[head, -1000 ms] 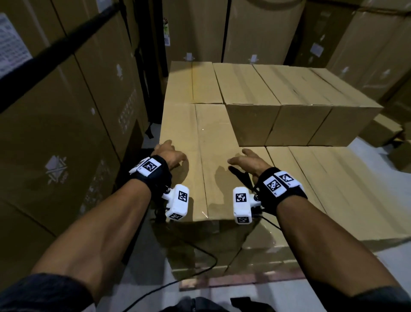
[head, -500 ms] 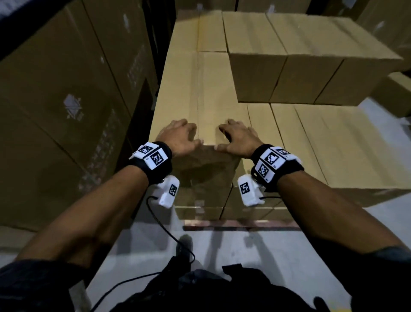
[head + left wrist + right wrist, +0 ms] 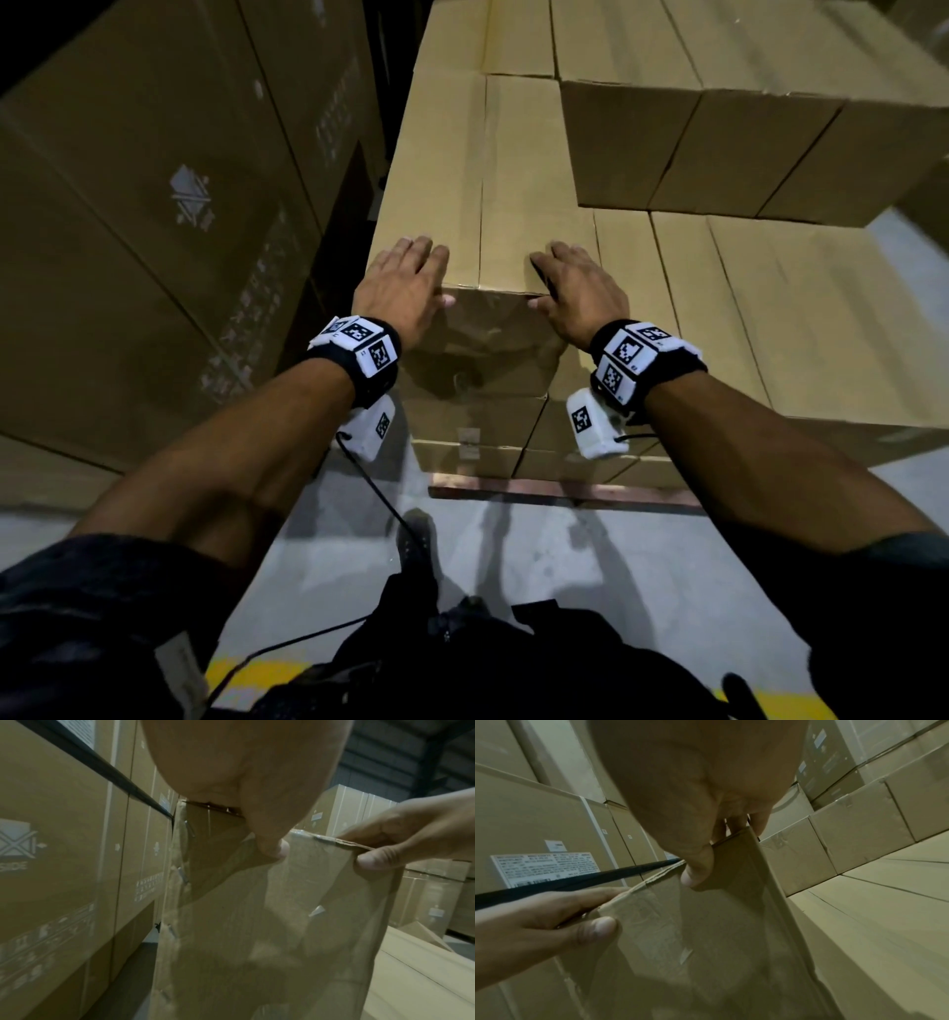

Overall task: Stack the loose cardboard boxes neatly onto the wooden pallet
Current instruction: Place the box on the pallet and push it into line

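A long cardboard box lies on top of the left side of the stack on the wooden pallet. My left hand holds its near left corner, fingers flat on the top, thumb on the end face. My right hand holds the near right corner the same way. In the left wrist view my left thumb presses the taped end face, and the right hand pinches the top edge. In the right wrist view the left hand pinches that edge too.
Tall printed cartons stand close on the left, a narrow dark gap between them and the stack. A higher tier of boxes sits at the back right, with a lower layer beside my right hand. Grey floor with a yellow line lies below.
Both hands slid back from lying flat on the box top to its near end, and the thumbs dropped over the end face. The view tilted down toward the pallet and floor.
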`<action>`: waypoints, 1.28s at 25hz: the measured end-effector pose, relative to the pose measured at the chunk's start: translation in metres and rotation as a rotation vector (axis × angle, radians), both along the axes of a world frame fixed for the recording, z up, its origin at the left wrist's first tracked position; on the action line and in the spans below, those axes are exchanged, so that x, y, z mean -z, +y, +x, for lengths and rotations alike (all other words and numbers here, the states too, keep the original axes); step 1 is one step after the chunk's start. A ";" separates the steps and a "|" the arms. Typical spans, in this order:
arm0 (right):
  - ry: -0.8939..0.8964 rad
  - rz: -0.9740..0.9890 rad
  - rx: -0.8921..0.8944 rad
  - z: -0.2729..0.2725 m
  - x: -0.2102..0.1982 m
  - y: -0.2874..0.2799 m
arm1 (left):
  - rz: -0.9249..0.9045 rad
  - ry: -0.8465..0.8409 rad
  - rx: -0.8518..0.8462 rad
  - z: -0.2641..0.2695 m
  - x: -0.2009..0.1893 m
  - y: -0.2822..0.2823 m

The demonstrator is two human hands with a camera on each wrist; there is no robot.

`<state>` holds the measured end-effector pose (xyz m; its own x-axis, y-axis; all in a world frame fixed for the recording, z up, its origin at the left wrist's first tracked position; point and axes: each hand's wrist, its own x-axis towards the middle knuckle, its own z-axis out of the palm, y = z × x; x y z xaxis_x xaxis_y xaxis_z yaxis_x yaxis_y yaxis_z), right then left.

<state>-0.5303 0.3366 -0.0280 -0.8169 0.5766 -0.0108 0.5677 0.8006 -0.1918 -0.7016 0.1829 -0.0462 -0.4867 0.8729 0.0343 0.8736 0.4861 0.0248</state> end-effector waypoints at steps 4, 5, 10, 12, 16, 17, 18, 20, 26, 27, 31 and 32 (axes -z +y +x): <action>0.002 0.015 0.005 -0.002 0.001 0.003 | 0.018 -0.004 -0.003 0.001 0.001 0.005; -0.002 0.013 0.008 -0.003 0.002 0.004 | 0.020 -0.005 0.000 0.002 0.001 0.005; -0.009 -0.017 0.033 -0.002 0.005 0.005 | 0.023 0.015 0.009 0.000 0.003 0.004; -0.006 -0.016 0.035 -0.001 0.007 0.004 | 0.018 0.014 0.008 -0.001 0.004 0.003; 0.001 -0.031 0.052 0.000 0.007 0.001 | -0.006 0.005 -0.007 0.001 0.003 0.004; 0.008 -0.045 0.068 0.001 0.007 -0.001 | -0.003 -0.007 -0.012 0.002 0.001 0.004; 0.020 -0.054 0.086 0.005 0.006 -0.003 | 0.005 -0.017 -0.018 0.004 0.000 0.003; 0.054 -0.077 0.123 0.012 0.007 -0.009 | 0.020 -0.028 -0.026 0.009 -0.002 0.000; 0.201 -0.179 0.260 0.046 0.012 -0.033 | 0.039 -0.003 -0.006 0.037 -0.004 -0.012; 0.215 -0.194 0.283 0.050 0.013 -0.038 | 0.046 0.000 0.002 0.041 -0.004 -0.015; 0.276 -0.206 0.355 0.071 0.010 -0.063 | 0.066 0.000 0.049 0.059 -0.003 -0.023; 0.289 -0.212 0.371 0.077 0.010 -0.069 | 0.065 -0.004 0.059 0.063 -0.001 -0.025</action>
